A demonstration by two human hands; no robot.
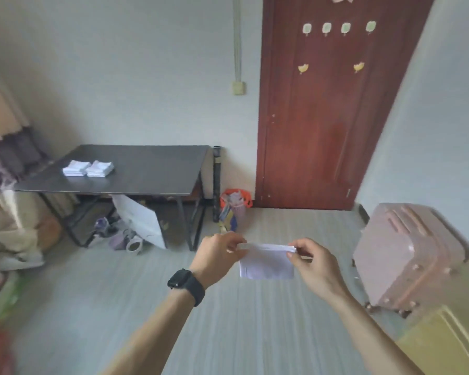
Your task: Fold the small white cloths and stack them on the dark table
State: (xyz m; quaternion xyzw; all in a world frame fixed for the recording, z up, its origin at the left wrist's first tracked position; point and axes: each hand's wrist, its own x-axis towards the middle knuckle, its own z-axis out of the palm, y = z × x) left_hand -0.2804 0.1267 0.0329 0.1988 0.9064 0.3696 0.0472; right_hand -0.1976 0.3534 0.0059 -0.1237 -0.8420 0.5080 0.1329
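Head view: left hand [218, 254] and right hand [313, 262] each pinch a top corner of a folded white cloth [267, 262], held in mid-air above the floor; fingertips partly hidden behind its edge. Two stacks of folded cloths [88, 168] on dark table [146, 169]; layer count unreadable

Your left hand [217, 255] and right hand [313, 262] are raised level, fingertips pinched, forearms extended forward.

Soft, even daylight fills the room, with motion blur and wide-angle bending strongest toward the edges.
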